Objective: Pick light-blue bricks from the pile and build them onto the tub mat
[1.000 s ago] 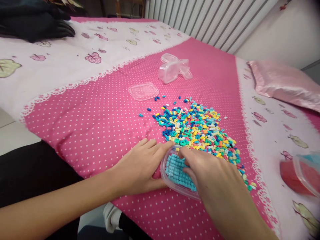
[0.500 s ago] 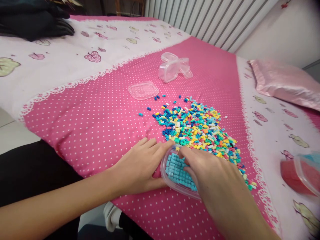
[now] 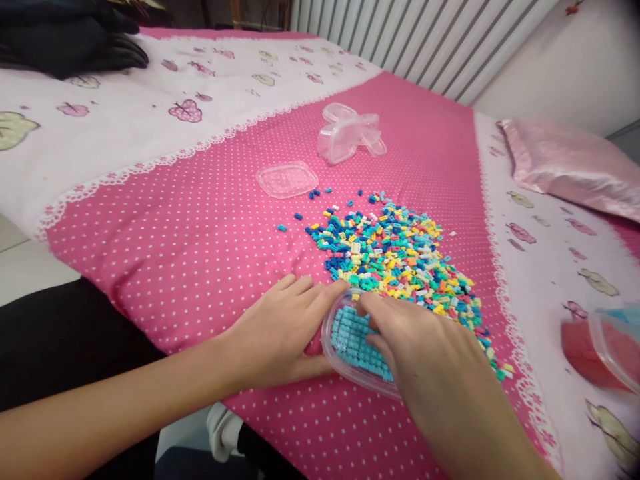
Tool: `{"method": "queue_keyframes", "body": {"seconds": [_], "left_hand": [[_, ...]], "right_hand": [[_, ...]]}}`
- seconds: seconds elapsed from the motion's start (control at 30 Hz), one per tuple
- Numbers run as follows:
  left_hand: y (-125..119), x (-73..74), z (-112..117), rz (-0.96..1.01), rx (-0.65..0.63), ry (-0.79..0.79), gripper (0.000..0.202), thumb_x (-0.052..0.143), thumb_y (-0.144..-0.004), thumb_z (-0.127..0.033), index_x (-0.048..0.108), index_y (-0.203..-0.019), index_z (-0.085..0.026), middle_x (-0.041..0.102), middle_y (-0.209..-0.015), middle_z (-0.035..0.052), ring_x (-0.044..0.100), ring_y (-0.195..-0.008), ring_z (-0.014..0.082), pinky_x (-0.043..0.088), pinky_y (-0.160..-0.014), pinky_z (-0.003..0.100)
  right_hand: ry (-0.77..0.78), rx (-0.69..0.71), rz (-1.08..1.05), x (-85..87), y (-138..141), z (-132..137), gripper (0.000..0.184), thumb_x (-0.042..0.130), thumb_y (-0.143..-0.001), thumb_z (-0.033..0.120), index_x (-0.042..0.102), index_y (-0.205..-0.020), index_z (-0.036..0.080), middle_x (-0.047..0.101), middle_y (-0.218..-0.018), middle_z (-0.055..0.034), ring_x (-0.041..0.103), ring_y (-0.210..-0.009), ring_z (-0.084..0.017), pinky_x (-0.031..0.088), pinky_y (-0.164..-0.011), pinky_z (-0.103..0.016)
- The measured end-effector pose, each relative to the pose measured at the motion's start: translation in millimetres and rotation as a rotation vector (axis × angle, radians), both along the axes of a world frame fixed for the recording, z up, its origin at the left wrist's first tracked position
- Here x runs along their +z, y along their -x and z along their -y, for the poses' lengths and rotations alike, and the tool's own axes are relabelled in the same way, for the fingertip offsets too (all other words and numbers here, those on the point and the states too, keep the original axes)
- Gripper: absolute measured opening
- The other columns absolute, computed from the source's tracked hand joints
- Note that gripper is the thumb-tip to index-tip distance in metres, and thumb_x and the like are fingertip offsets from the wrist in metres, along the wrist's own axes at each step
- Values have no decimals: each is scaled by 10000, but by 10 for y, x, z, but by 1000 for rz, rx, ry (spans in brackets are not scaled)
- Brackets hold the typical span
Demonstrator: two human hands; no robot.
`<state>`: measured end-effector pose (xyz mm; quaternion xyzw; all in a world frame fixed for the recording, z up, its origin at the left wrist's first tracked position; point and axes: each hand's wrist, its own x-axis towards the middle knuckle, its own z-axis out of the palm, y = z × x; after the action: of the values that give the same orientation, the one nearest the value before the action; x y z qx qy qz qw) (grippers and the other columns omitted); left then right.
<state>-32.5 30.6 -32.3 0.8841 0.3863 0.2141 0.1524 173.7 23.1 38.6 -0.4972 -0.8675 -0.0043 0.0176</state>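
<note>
Straddling the left end of a clear plastic container [image 3: 329,343] at the near middle of the pink polka-dot bedspread [image 3: 200,260], the left hand [image 3: 287,330] has its thumb and forefinger spread apart, both touching the container's edge. The right hand [image 3: 435,353] reaches over the container's right side with its fingertips inside; whether they pinch anything I cannot tell, since the hand hides part of the interior. Light-blue toy bricks [image 3: 357,343] sit in the container in close, even rows.

Just beyond the 2 hands, a loose heap of small toy bricks [image 3: 400,253] in yellow, blue, green, white and pink spreads toward the right, with a few strays at its far left edge. Near those strays lies a clear plastic lid [image 3: 287,180], flat on the cloth. Farther back and slightly right is a cluster of clear plastic tubs [image 3: 345,140], tilted against each other.

At the right edge stands a clear tub with red contents [image 3: 595,353]; a pink satin pillow [image 3: 570,163] lies at the far right. Dark cloth [image 3: 60,40] rests at the far left.
</note>
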Motion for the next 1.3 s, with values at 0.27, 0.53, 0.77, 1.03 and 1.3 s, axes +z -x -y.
{"method": "queue_keyframes", "body": {"seconds": [0.27,0.53,0.77,1.03,1.3], "left_hand": [[3,10,2,15,-1,19,701,589,-973,-638,446,-1455,-150,702,-1229,135,655,-1074,304,467,-915,441],[-2,7,3,9,4,24,680,564,-984,-641,452,-1455,-163,704,-1217,132,653,-1071,301,473,-913,439],[4,12,5,-1,-1,16,695,590,-971,-642,448,-1447,-155,701,-1218,131,655,-1048,297,468,-894,435],[7,-8,4,6,6,25,698,570,-980,-616,402,-1497,-178,689,-1281,139,648,-1061,307,463,-892,448],[22,2,-7,-4,7,3,664,588,-975,-589,409,-1465,-178,697,-1268,131,652,-1033,311,456,-885,453]], "right_hand": [[-17,34,-2,-18,-29,-23,321,588,-785,5,667,-977,251,760,-816,3,750,-677,-253,341,-554,-324],[-119,20,-46,-14,32,22,259,619,-770,20,665,-914,231,748,-754,-9,730,-610,-260,297,-530,-328],[-87,5,-26,-26,8,-3,276,634,-753,-3,673,-888,234,746,-736,-4,725,-590,-264,284,-520,-328],[-2,-29,-244,148,-95,-79,144,720,-856,138,693,-912,267,759,-783,52,714,-641,-182,408,-569,-291],[-47,-45,-502,-296,-444,-927,382,403,-1007,140,733,-1199,155,753,-1240,-142,678,-1182,-257,499,-1036,-460]]}}
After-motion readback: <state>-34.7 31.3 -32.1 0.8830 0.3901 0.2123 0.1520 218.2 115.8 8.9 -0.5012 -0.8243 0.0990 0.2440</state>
